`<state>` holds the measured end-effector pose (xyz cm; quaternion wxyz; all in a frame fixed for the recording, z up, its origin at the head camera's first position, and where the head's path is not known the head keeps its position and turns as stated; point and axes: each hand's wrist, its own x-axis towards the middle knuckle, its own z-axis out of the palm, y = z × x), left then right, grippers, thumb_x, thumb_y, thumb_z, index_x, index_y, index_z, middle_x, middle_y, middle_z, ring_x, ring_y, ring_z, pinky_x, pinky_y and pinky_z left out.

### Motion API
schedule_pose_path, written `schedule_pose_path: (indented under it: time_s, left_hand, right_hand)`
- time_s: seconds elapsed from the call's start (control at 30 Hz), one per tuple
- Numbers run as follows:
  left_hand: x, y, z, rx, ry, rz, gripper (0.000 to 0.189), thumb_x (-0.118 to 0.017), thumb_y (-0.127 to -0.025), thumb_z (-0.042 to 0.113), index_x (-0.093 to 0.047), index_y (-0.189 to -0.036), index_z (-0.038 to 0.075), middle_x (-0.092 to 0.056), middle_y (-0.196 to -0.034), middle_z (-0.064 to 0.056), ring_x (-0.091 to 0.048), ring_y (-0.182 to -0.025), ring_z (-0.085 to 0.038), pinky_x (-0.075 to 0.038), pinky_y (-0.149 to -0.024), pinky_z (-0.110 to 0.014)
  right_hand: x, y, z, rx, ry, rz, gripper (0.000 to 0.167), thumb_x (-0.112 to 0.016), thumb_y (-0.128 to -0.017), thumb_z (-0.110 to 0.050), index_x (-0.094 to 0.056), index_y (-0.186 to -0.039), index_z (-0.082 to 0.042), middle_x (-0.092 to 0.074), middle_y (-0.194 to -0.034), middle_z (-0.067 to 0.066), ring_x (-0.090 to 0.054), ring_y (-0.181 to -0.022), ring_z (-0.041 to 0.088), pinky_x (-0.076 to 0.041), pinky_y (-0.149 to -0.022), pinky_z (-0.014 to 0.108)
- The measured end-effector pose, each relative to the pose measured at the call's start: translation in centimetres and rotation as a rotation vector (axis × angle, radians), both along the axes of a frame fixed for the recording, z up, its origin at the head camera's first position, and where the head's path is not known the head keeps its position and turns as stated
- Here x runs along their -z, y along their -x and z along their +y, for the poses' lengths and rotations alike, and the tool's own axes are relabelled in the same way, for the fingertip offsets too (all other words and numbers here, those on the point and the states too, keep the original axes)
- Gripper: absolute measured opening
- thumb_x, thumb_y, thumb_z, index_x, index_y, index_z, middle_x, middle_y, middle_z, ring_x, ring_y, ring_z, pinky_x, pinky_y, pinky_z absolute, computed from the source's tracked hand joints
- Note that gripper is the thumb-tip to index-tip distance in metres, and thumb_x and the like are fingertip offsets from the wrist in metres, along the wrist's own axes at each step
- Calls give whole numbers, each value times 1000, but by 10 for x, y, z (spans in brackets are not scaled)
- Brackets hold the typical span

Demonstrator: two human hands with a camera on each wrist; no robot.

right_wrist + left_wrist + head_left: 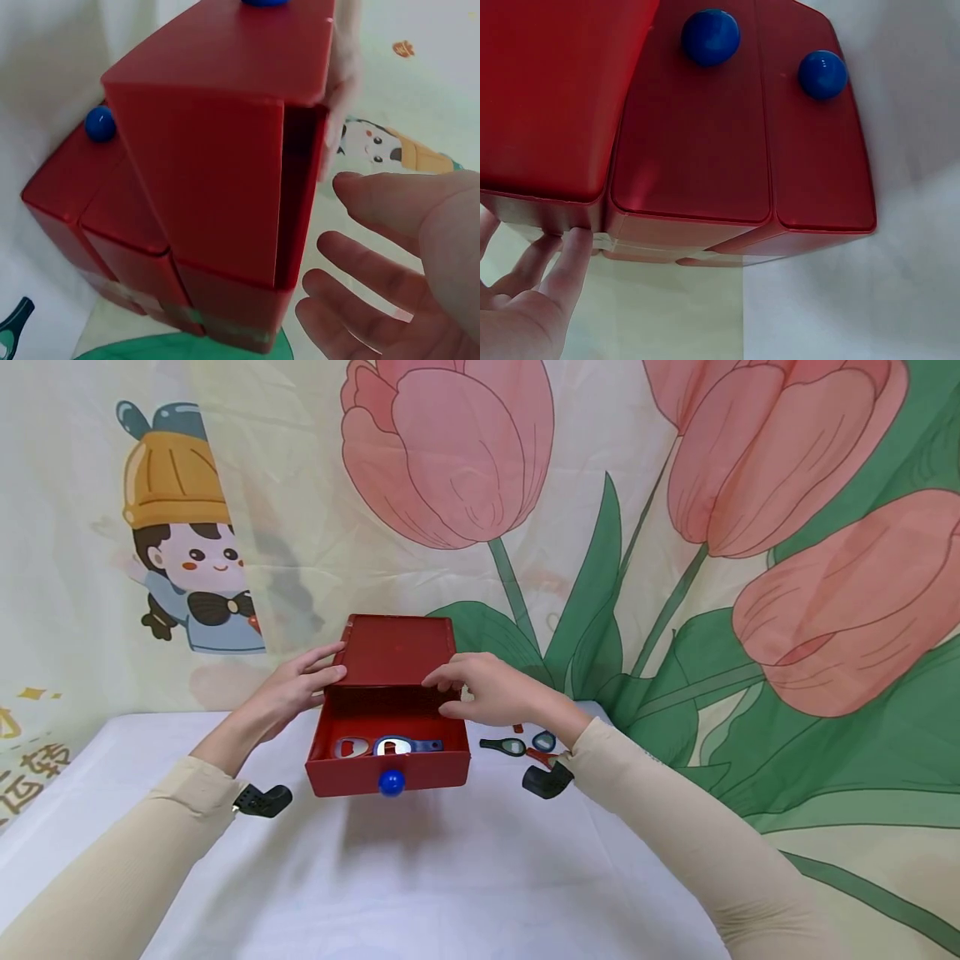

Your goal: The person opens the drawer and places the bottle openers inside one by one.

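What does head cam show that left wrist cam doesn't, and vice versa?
Only head: the right hand, the inside of the open top drawer with a blue-handled bottle opener and a red one in it, the dark-handled bottle opener on the cloth, and the printed tulips.

Only left wrist: the fronts of two closed lower drawers, each with a blue knob.

Both: the red drawer chest, the left hand at its side, and the white cloth.

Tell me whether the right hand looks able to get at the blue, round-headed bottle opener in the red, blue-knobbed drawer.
Probably yes: the right hand is empty and close by, the drawer is open above the blue bottle opener, and nothing visible lies on it.
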<state>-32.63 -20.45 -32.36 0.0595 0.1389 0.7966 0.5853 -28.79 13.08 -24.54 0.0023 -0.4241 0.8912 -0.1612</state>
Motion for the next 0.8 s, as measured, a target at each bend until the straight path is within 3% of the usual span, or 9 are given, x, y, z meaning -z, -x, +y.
schedule_pose_path:
  time_s: [0.27, 0.53, 0.8]
  left_hand:
    - [0, -1, -1, 0, -1, 6, 81, -59, -109, 37, -14, -173, 19, -25, -172, -24, -33, -154, -47, -35, -120, -66]
    - [0, 1, 0, 0, -10, 0, 79, -58, -109, 36, -14, -173, 20, -25, -172, -24, -32, -155, -47, -34, -121, -65]
    - [-1, -1, -2, -5, -13, -1, 80, -59, -109, 36, -15, -173, 19, -25, -173, -22, -32, -155, -46, -33, -121, -66]
  right_hand:
    - [6, 0, 28, 91, 92, 28, 44, -73, -101, -19, -66, -143, -8, -69, -133, 10, -64, -118, 24, -60, -93, 34]
    - [27, -6, 51, 161, 156, 14, 48, -75, -101, -21, -63, -146, -8, -68, -137, 8, -66, -116, 23, -61, -91, 34]
    - [50, -17, 64, 232, 231, -78, 53, -76, -100, -21, -60, -149, -8, -69, -131, 10, -69, -113, 28, -63, -93, 41]
